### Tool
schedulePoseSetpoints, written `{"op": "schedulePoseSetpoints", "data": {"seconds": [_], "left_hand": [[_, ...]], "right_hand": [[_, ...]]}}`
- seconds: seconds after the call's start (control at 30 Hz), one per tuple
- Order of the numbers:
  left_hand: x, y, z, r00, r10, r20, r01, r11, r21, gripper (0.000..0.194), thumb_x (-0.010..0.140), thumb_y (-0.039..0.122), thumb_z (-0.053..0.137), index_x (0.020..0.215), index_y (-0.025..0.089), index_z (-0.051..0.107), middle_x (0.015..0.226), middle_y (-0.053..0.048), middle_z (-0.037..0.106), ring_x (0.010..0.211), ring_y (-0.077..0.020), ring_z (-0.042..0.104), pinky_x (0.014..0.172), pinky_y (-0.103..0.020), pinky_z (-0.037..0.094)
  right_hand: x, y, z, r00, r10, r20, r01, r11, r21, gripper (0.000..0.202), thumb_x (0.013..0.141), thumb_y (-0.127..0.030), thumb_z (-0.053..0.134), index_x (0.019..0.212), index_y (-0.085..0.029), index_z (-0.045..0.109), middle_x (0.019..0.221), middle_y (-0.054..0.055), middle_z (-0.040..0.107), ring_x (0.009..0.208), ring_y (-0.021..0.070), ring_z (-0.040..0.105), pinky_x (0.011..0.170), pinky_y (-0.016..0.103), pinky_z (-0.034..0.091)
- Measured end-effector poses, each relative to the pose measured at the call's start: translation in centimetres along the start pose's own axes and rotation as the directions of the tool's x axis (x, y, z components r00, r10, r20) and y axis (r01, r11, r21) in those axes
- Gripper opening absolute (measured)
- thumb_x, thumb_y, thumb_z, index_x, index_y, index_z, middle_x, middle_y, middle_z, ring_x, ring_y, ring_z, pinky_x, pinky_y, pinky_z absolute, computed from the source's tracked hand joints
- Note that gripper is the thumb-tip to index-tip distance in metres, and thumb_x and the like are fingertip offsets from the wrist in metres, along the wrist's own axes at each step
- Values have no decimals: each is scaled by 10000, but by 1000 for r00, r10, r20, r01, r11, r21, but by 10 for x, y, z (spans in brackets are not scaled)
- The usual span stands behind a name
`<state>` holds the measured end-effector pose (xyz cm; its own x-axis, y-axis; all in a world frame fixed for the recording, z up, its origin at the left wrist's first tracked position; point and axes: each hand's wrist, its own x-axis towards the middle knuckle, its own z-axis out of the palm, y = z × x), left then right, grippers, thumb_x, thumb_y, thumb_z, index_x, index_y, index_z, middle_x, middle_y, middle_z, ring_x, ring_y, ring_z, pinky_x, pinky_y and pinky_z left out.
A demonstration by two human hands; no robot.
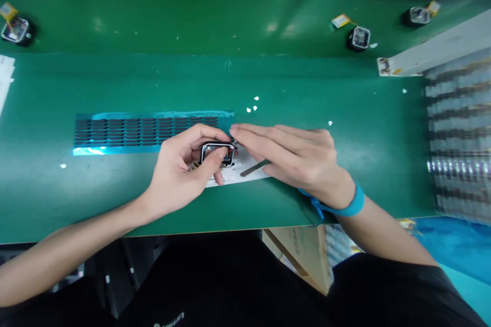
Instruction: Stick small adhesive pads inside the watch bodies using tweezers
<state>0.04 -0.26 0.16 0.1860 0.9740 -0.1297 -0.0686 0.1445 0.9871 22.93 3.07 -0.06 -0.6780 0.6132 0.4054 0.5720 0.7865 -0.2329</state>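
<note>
My left hand [183, 163] grips a small black square housing [217, 154] with a shiny rim, holding it just above a white card [245, 172] on the green bench. My right hand [291, 156] lies flat beside it, fingers stretched toward the housing, fingertips touching its right edge. A thin grey tool [255, 167], maybe tweezers, pokes out from under the right palm; whether that hand grips it I cannot tell. A blue strap [347, 207] circles my right wrist. Directly behind the left hand lies a blue sheet [146, 132] carrying rows of small dark pads.
Three similar black housings sit on the far strip: one far left [15, 29], two at right [358, 38] [418, 15], with yellow tags nearby. A stack of ribbed trays [458, 138] stands at the right. A white box [429, 53] lies behind it. The bench's front edge [230, 227] is near my body.
</note>
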Motion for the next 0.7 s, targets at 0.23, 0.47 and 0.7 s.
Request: {"op": "schedulePoseSetpoints", "data": {"seconds": [0.23,0.47,0.7], "left_hand": [[-1,-1,-1,998,-53,37,54,998,-29,168,892,178,760,1001,188,633,800,27,716,528,-122,736,542,-230,611],[-2,-4,2,998,-68,-18,68,998,8,149,893,185,725,988,200,612,787,14,742,584,-144,771,538,-221,616],[-9,-8,5,999,-29,13,27,992,124,207,903,169,711,937,239,520,731,45,742,589,-118,738,539,-186,581]], "right_hand": [[-2,-2,-1,995,-59,81,72,984,-161,339,1137,-216,519,1311,-323,789,1300,-27,825,837,159,820,619,283,603],[-9,-8,5,997,-76,16,78,985,-154,393,1122,-168,480,1398,-264,743,1328,34,815,858,163,829,678,273,644],[-13,-24,11,992,-118,33,122,975,-186,453,1077,-129,518,1512,-193,628,1400,114,777,993,217,842,702,290,663]]}}
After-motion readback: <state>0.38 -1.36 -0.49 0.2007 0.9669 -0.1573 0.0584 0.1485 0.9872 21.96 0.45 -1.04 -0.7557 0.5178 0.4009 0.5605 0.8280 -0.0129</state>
